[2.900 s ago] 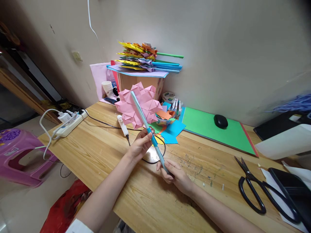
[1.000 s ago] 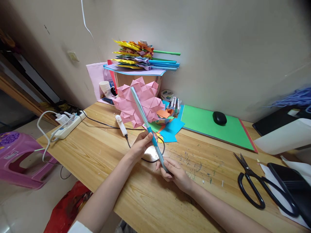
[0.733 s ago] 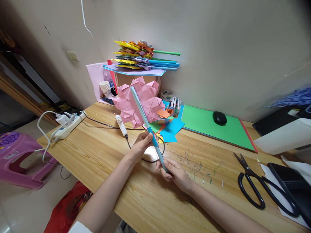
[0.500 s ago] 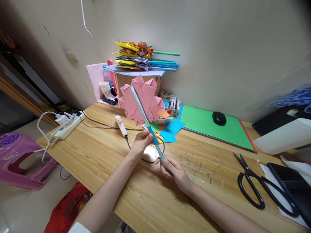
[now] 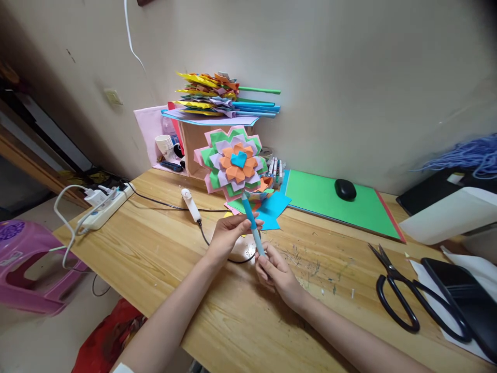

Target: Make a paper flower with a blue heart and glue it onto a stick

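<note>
Flower (image 5: 234, 162) looks done, all layers on, mounted on blue stick (image 5: 258, 241); left hand (image 5: 229, 239) pinches it, right hand (image 5: 276, 272) grips bottom.

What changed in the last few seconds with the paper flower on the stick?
The paper flower on the blue paper stick was spun round: its plain pink back faced the camera before, now its layered front shows, pink, green, lilac and orange petals around a blue heart. The left hand and right hand still pinch the stick; neither let go. The black scissors, white power strip and green sheet lie unmoved.
</note>
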`<state>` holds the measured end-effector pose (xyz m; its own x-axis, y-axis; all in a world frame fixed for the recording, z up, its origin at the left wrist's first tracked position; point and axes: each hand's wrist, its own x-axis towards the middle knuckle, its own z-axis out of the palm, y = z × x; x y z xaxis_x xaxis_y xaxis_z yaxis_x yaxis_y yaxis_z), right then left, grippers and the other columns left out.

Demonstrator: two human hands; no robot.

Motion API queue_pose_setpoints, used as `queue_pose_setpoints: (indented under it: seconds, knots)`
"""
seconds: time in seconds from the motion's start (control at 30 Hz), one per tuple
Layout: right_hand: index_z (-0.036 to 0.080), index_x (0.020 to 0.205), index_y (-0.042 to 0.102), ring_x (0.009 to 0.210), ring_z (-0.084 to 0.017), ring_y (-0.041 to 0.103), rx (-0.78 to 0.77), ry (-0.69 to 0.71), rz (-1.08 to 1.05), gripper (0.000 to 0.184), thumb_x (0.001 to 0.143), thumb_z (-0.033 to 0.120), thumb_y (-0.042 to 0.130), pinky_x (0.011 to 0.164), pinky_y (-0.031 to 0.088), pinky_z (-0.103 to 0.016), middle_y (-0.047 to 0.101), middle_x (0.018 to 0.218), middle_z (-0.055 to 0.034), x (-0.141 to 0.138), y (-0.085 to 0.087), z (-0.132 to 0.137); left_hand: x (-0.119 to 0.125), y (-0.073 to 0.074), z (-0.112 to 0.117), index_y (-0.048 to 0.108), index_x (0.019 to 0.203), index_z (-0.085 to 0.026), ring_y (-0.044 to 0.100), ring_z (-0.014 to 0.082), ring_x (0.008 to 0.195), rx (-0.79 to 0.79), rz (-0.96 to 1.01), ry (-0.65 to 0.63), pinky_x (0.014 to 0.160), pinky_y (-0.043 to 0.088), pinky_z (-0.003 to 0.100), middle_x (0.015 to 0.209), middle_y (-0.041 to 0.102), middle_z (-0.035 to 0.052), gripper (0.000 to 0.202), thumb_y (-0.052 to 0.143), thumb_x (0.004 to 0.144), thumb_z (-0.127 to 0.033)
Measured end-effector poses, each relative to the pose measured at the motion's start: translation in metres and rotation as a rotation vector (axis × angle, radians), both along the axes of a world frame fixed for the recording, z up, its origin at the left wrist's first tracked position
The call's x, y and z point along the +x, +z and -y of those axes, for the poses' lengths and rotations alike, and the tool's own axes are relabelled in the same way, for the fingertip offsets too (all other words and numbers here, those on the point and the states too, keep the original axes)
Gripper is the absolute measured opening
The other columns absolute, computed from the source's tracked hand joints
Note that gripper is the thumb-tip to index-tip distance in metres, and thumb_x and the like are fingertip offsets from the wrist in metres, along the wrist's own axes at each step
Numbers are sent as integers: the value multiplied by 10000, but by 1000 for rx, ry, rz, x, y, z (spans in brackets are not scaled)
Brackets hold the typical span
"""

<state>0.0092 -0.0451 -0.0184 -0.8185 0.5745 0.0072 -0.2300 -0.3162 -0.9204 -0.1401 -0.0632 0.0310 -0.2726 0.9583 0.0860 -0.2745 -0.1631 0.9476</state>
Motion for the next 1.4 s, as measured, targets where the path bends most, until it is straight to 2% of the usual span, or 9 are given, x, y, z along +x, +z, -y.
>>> queue_pose_setpoints:
  seconds: [0.13,0.33,0.53,0.67,0.97,1.4]
  knots:
    - [206,840,388,412,-42,189,-33,15,2,225,871,414,467,395,147,-179,312,539,95,0,2,0,2,0,-1,712,881,-158,653,241,859,-29,-12,25,781,501,338,915,710,97,270,714,660,-312]
    - [195,853,413,431,-44,165,-52,62,-10,248,872,439,451,411,133,-193,271,560,88,1,-2,0,3,-3,-3,725,826,-155,662,206,765,-21,14,2,713,509,308,980,692,99,254,656,715,-372]
    - [180,853,436,442,-47,157,-42,120,-7,260,878,439,436,413,118,-201,260,564,82,1,-4,-1,3,-2,-3,719,809,-138,662,207,746,-28,103,64,693,511,307,861,712,101,315,644,711,-428]
    - [182,850,436,443,-47,148,-76,168,9,285,856,466,464,411,102,-199,243,554,86,1,-2,0,-1,-1,-3,713,808,-154,666,182,716,-24,213,92,696,497,279,789,718,72,274,654,712,-404]
    - [176,859,432,442,-44,147,-95,201,-3,279,858,452,469,409,98,-198,255,556,86,1,-3,0,0,-3,-3,697,776,-138,648,119,652,-49,413,52,648,483,202,699,697,32,249,663,717,-378]
    - [176,861,440,441,-44,152,-81,218,-10,259,866,434,466,408,102,-197,253,552,86,2,-2,1,-2,0,-4,670,700,-149,624,103,599,-65,544,31,615,497,196,669,677,11,213,708,670,-357]
